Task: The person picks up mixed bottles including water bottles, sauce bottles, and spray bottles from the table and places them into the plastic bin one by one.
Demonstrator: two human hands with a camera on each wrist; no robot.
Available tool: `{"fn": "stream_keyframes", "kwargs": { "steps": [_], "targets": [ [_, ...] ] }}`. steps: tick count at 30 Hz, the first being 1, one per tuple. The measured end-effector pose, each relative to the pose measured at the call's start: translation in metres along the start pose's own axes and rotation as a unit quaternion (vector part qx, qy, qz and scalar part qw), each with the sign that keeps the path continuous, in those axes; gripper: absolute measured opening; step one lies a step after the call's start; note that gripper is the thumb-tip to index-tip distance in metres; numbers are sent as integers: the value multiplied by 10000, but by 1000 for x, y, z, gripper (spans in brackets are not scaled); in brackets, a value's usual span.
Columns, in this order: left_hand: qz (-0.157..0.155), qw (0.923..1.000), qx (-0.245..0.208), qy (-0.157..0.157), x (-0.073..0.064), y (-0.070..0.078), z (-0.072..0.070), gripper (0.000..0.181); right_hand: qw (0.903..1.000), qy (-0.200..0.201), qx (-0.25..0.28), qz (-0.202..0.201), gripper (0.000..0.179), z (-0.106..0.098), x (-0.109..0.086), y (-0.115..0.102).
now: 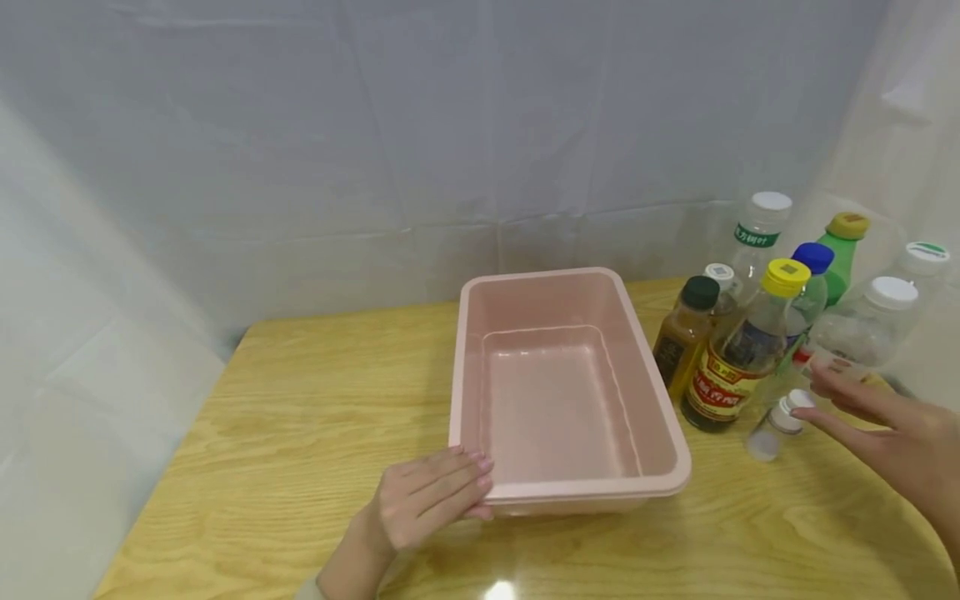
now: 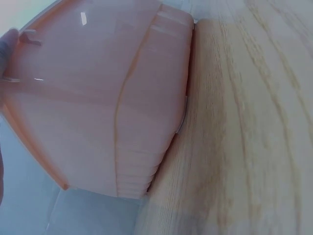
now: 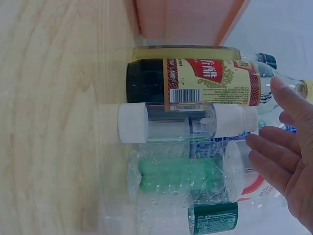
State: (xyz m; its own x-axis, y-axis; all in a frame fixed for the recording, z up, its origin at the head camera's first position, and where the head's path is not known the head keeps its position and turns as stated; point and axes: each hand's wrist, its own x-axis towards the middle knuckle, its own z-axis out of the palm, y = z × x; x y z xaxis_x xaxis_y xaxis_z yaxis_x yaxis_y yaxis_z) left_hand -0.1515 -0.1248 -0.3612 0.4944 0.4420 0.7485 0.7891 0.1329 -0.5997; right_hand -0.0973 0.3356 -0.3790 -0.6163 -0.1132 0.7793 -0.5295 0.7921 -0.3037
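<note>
A pink plastic basin (image 1: 562, 417) stands on the wooden table. At its near left corner my left hand (image 1: 431, 500) grips the rim, fingers over the edge and thumb low on the outside. The left wrist view shows the basin's outer wall (image 2: 83, 127) with a fingertip at the rim. My right hand (image 1: 892, 425) is spread beside the small clear bottle (image 1: 776, 427) with a white cap. In the right wrist view the thumb and fingers of the right hand (image 3: 291, 147) are apart, close to this upright bottle's cap (image 3: 234, 121), holding nothing.
Behind the small bottle stand a dark sauce bottle (image 1: 727, 367) with a yellow cap and an amber bottle (image 1: 684, 333) with a dark cap. A green bottle (image 1: 842, 250) and several clear bottles crowd the table's right side. A pale cloth (image 1: 450, 150) hangs behind.
</note>
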Motion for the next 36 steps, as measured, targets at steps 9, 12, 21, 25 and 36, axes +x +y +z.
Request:
{"fn": "stream_keyframes", "kwargs": {
  "steps": [9, 12, 21, 25, 36],
  "targets": [
    [80, 9999, 13, 94, 2, 0, 0, 24, 9996, -127, -233, 14, 61, 7, -10, 9],
    [93, 9999, -13, 95, 3, 0, 0, 24, 9992, -134, -352, -94, 64, 9, -11, 10],
    [86, 9999, -30, 87, 3, 0, 0, 24, 9971, -486, -414, 419, 42, 12, -16, 9],
    [59, 9999, -50, 100, 3, 1, 0, 24, 9955, -589, -332, 668, 47, 12, -18, 8],
    [59, 9999, 10, 124, 2, 0, 1, 24, 9899, -913, -186, 1070, 45, 7, -16, 4]
  ]
}}
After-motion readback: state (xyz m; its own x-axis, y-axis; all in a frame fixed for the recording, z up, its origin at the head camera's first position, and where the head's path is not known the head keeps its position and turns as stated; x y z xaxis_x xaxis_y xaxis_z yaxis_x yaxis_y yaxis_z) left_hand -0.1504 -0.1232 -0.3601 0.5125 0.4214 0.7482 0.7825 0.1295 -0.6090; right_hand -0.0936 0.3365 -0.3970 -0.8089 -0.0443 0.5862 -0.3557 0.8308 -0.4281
